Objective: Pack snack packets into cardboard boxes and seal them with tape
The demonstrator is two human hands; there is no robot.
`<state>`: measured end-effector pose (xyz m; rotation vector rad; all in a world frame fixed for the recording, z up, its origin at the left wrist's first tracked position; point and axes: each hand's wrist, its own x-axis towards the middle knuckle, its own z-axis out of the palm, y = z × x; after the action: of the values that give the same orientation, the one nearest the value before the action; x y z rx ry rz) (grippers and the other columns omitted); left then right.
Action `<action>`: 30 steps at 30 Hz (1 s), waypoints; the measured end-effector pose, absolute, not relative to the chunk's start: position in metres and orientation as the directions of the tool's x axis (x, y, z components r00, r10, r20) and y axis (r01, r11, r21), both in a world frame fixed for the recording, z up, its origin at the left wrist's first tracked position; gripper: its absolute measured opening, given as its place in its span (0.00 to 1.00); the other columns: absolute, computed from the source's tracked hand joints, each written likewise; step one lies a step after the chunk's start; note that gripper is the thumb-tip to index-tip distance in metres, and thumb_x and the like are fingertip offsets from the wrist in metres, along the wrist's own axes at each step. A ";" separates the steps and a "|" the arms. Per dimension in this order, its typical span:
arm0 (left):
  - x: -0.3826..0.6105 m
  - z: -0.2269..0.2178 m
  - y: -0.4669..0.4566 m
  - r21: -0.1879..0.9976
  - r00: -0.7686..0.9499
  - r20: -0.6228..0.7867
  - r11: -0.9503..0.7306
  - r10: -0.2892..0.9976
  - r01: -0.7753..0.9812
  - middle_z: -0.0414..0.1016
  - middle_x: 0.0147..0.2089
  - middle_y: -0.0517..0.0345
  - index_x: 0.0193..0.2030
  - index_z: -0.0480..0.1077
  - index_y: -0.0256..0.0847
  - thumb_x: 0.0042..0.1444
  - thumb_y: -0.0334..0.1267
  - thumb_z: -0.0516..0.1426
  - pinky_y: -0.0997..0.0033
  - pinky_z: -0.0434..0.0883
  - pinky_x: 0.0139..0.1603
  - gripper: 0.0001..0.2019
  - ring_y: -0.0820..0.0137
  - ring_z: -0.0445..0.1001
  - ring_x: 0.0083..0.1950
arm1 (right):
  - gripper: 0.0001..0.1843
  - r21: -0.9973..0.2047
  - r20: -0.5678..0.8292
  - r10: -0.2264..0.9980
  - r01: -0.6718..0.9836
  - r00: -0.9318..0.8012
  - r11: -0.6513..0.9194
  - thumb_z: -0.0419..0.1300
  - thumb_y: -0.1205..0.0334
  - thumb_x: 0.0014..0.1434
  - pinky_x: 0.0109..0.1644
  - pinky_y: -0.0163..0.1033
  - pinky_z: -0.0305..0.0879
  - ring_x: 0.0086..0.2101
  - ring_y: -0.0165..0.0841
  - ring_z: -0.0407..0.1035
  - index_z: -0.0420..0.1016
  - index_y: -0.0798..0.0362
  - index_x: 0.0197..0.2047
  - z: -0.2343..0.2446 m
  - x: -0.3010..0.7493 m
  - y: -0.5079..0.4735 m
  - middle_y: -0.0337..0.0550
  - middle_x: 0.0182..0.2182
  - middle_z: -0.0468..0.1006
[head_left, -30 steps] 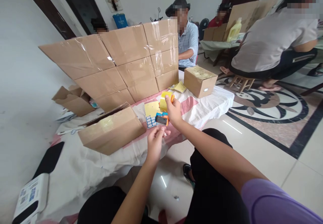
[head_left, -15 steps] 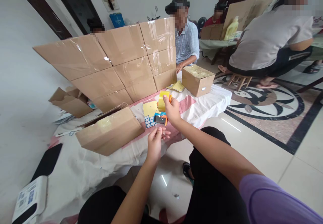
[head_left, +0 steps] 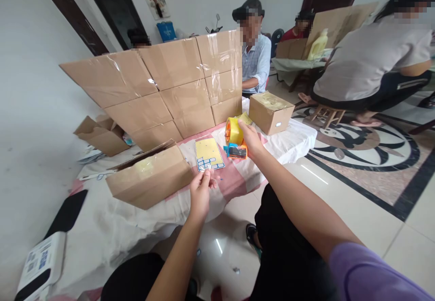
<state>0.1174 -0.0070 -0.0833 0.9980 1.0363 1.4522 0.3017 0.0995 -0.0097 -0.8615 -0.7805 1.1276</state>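
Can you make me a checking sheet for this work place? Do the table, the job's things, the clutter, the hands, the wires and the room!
Surface: wrinkled pink-and-white cloth.
Job's things: tape dispenser, held above the cloth; label sheet, lying on it.
Clutter: front box, taped box, cardboard screen.
Hands: right hand grips the tape dispenser; left hand is half curled by the label sheet, anything in it too small to tell.
Cables: nothing seen for certain.
Surroundings: person across; person at right on a stool; patterned floor.
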 end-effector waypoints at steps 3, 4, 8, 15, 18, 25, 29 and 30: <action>0.116 -0.077 -0.006 0.957 -0.084 0.043 -0.066 0.995 -0.283 0.78 0.32 0.57 0.47 0.73 0.39 0.53 0.51 0.65 0.74 0.64 0.28 0.21 0.77 0.66 0.24 | 0.18 -0.915 0.144 0.980 -0.359 0.137 0.184 0.63 0.44 0.61 0.31 0.38 0.71 0.26 0.34 0.74 0.73 0.53 0.38 -0.033 0.299 0.121 0.41 0.26 0.79; 0.116 -0.076 -0.005 0.957 -0.073 0.036 -0.055 0.997 -0.286 0.78 0.32 0.57 0.49 0.71 0.40 0.53 0.51 0.65 0.74 0.64 0.29 0.22 0.77 0.66 0.24 | 0.18 -0.939 0.127 0.984 -0.305 0.124 0.159 0.63 0.45 0.61 0.32 0.37 0.71 0.26 0.33 0.73 0.72 0.53 0.39 -0.041 0.297 0.127 0.40 0.27 0.79; 0.113 -0.072 -0.004 0.947 -0.076 0.060 -0.080 0.995 -0.312 0.78 0.31 0.60 0.49 0.65 0.42 0.52 0.50 0.66 0.74 0.65 0.30 0.23 0.76 0.67 0.24 | 0.15 -0.999 -0.035 0.997 -0.042 0.064 -0.032 0.62 0.51 0.63 0.39 0.38 0.72 0.32 0.34 0.75 0.72 0.55 0.39 -0.057 0.294 0.142 0.44 0.31 0.79; 0.091 -0.067 -0.008 0.977 -0.146 0.155 -0.173 0.977 -0.122 0.78 0.30 0.58 0.39 0.65 0.41 0.59 0.52 0.59 0.73 0.68 0.30 0.16 0.74 0.70 0.25 | 0.23 -0.873 0.272 0.917 0.475 0.291 0.108 0.68 0.54 0.55 0.52 0.45 0.66 0.51 0.45 0.68 0.72 0.58 0.50 -0.029 0.285 0.099 0.56 0.48 0.74; 0.079 -0.065 -0.010 0.970 -0.170 0.241 -0.236 0.955 0.052 0.76 0.29 0.60 0.37 0.70 0.40 0.60 0.50 0.59 0.73 0.69 0.33 0.14 0.74 0.71 0.27 | 0.13 -0.792 0.439 0.866 0.352 -0.239 0.498 0.61 0.53 0.62 0.45 0.40 0.66 0.39 0.36 0.71 0.77 0.55 0.41 -0.020 0.261 0.063 0.46 0.38 0.77; 0.065 -0.065 -0.008 0.968 -0.142 0.244 -0.250 0.959 -0.022 0.76 0.28 0.60 0.38 0.75 0.38 0.57 0.49 0.62 0.75 0.67 0.26 0.15 0.76 0.68 0.23 | 0.15 -0.953 0.223 0.806 0.053 -0.547 0.300 0.61 0.52 0.60 0.35 0.35 0.59 0.29 0.28 0.64 0.74 0.56 0.29 -0.026 0.223 0.045 0.38 0.26 0.72; 0.061 -0.065 -0.008 0.945 -0.144 0.283 -0.302 0.948 -0.128 0.77 0.31 0.58 0.42 0.74 0.38 0.56 0.47 0.64 0.75 0.68 0.27 0.15 0.76 0.69 0.25 | 0.18 -0.998 0.041 0.757 -0.065 -0.652 -0.002 0.61 0.48 0.58 0.33 0.35 0.57 0.26 0.27 0.62 0.72 0.56 0.29 -0.022 0.218 0.046 0.37 0.24 0.71; 0.059 -0.065 -0.008 0.943 -0.150 0.286 -0.306 0.946 -0.133 0.77 0.30 0.59 0.43 0.74 0.38 0.56 0.47 0.64 0.75 0.68 0.27 0.15 0.76 0.70 0.26 | 0.18 -0.997 0.047 0.760 -0.080 -0.649 -0.007 0.62 0.49 0.58 0.33 0.35 0.57 0.27 0.27 0.62 0.72 0.56 0.30 -0.021 0.217 0.045 0.37 0.24 0.71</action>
<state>0.0594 -0.0080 -0.0651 1.2421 1.0259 1.5964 0.2170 0.0445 -0.0208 -0.7112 -1.6495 1.7240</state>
